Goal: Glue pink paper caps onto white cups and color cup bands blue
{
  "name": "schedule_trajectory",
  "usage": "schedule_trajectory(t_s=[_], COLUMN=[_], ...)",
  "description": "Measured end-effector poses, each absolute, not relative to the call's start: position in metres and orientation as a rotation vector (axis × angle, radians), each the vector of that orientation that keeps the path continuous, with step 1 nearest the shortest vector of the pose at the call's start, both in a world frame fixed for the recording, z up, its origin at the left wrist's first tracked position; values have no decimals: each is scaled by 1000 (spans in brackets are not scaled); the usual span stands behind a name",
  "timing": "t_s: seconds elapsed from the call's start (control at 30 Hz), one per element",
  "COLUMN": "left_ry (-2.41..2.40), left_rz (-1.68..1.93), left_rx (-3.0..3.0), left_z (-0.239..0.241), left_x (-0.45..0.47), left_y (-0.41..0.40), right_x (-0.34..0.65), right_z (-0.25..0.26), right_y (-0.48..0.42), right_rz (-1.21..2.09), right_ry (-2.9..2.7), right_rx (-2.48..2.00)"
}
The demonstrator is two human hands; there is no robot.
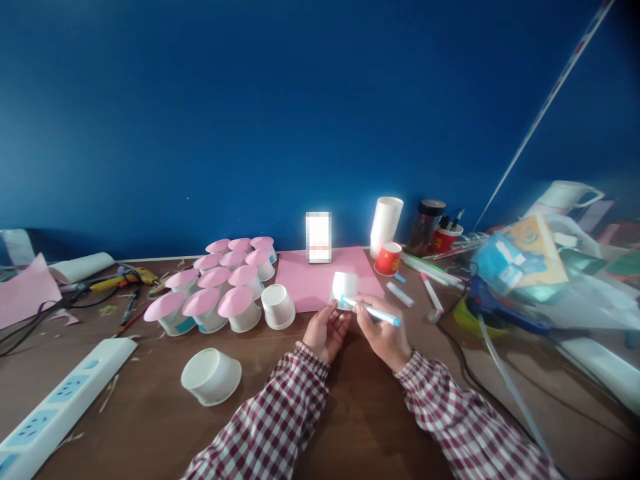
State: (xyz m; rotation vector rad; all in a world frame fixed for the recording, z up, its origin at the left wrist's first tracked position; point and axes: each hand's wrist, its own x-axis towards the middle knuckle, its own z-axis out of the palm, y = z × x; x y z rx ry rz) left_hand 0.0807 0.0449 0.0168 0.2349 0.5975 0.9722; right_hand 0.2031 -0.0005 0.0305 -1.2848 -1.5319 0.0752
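Observation:
Between my hands a white paper cup point(346, 283) stands upside down at the front edge of a pink sheet point(305, 280), with a light-blue mark low on its side. My right hand point(383, 333) grips a white marker with a blue end point(377, 313), its tip against that mark. At the cup's lower left, my left hand point(327, 331) steadies the rim with its thumb and fingers. To the left stand several upturned cups topped with pink paper discs point(237, 302). Two plain white cups, one by the group point(278, 307) and one nearer me point(211, 375), have no disc.
A stack of white cups point(387, 223) and a red cup point(389, 259) stand behind to the right, beside a dark jar point(427, 227). A blue glue gun point(505, 310) and plastic bags point(540, 267) lie right. A power strip point(65, 407) occupies the left front.

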Motion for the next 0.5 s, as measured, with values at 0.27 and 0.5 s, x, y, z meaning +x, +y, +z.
schedule_trajectory(t_s=[0.27, 0.5], left_ry=[580, 577], left_rz=[981, 985], left_rx=[235, 215], left_z=[17, 14], left_x=[81, 80], left_y=[45, 46], right_x=[203, 204], right_z=[31, 30], right_y=[-1, -1], right_rz=[72, 80], right_ry=[-1516, -1481], right_rx=[-1282, -1273])
